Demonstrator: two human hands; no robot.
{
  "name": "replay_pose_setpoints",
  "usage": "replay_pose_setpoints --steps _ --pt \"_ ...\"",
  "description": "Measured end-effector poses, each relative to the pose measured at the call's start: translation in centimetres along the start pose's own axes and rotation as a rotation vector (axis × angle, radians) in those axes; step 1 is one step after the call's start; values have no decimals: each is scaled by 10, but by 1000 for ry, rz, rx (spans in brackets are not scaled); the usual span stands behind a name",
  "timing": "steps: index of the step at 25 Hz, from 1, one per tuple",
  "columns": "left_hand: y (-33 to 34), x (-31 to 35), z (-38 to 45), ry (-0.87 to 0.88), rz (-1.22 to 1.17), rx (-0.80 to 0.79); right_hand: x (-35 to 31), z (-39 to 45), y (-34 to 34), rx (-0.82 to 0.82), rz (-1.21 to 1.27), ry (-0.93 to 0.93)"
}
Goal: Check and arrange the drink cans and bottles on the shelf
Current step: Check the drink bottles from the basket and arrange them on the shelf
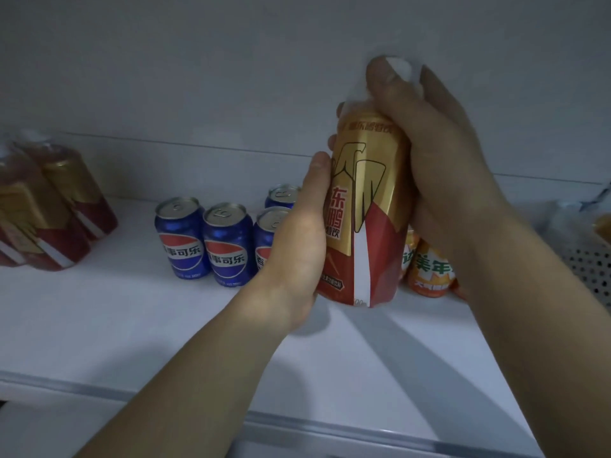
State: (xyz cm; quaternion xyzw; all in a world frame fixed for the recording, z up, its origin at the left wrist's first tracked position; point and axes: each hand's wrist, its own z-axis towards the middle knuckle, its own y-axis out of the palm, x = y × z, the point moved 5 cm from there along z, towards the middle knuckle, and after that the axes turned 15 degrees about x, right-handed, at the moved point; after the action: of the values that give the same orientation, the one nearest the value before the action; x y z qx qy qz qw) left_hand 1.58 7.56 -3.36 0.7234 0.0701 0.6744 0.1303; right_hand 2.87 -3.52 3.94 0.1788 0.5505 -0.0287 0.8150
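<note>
A gold-and-red drink bottle point(363, 206) with a white cap is held just above the white shelf point(132, 319), slightly tilted. My left hand point(297, 246) grips its lower left side. My right hand point(429, 153) wraps round its upper right side, the thumb up by the cap. Behind it stand several blue Pepsi cans point(224, 246) in the middle. Orange cans point(429, 269) show partly behind the bottle at the right. More gold-and-red bottles point(49, 206) stand at the far left.
A perforated white basket point(591, 269) with plastic-wrapped goods sits at the right edge. The shelf's front rail point(330, 428) runs across the bottom. A white back wall rises behind the drinks.
</note>
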Motion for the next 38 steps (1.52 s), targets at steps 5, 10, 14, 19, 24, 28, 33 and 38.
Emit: replay_pose_setpoints --steps 5,10,14,19,24,28,33,38 --pt "1 2 -1 -12 -73 -12 3 -2 4 -97 143 115" --pt "6 4 -5 -10 -51 -52 -6 2 -3 11 59 -56" --pt "6 4 -7 30 -64 10 -8 -1 -2 41 -34 -107" --pt "1 4 -6 31 -53 14 1 2 2 -46 111 7" --pt "3 -3 -1 7 8 -27 1 2 -6 -6 138 -36" --pt "2 -4 -2 40 5 69 2 -1 -3 4 99 -63" --pt "2 -3 -3 25 -37 56 7 -2 3 -90 138 10" --pt "4 -1 -5 21 -26 -9 -4 -4 -2 -5 59 -86"
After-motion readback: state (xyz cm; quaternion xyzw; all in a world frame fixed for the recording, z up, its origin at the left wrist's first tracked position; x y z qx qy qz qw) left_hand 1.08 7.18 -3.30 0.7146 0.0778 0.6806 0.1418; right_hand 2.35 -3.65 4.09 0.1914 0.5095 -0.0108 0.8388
